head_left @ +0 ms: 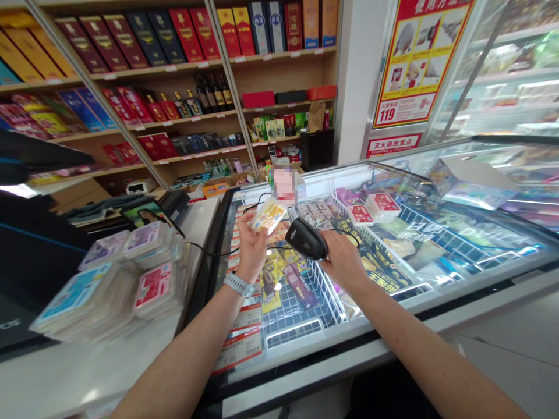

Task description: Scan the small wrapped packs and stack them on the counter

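Note:
My left hand (252, 251), with a pale watch strap at the wrist, pinches a flat clear-wrapped pack (269, 216) with a yellow and white label. In my right hand (344, 261) is a black barcode scanner (306, 238), its head turned toward the pack; a small gap separates the two. Both hands are above the glass top of a display freezer (301, 337). A black cable (213, 254) runs across the freezer's left edge. Just beyond the pack, a pixelated patch hides what is there.
On the white counter at left stand stacks of similar flat packs with blue (78, 294), red (152, 285) and purple labels (146, 237). Red-labelled packs (382, 205) lie on the freezer glass, with an open carton (474, 180) farther right. Shelves (183, 67) of boxes and bottles line the back wall.

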The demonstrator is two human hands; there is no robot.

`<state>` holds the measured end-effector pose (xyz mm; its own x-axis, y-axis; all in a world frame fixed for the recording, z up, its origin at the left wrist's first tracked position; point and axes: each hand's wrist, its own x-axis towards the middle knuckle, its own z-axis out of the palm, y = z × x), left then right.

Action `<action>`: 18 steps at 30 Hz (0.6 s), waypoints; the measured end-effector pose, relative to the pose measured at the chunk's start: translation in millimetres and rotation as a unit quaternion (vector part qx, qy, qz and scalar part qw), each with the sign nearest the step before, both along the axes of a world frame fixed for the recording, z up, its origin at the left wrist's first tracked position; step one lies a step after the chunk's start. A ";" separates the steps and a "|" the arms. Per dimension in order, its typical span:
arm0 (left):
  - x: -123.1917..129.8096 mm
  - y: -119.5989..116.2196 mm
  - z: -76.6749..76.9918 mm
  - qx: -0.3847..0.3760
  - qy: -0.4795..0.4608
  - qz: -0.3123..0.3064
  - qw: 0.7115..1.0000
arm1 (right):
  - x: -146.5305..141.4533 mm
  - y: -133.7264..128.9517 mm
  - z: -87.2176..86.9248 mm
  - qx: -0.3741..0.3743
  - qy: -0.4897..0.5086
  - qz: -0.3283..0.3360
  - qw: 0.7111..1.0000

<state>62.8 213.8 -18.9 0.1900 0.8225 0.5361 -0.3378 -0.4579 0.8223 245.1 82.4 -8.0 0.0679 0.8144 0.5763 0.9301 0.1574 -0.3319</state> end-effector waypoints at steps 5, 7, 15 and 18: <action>-0.1 0.4 -0.7 0.005 0.003 -0.016 1.000 | -0.2 0.2 0.3 0.000 0.001 0.000 1.000; -0.1 0.5 -0.6 0.010 0.011 -0.011 1.000 | -0.3 0.2 0.5 -0.002 -0.001 -0.003 1.000; 1.0 -2.5 1.3 0.003 0.015 0.000 1.000 | 0.1 1.0 -1.5 -0.002 -0.009 0.000 1.000; 1.1 -2.9 1.2 0.007 0.018 0.005 1.000 | 0.4 1.4 -2.2 0.000 -0.012 -0.002 1.000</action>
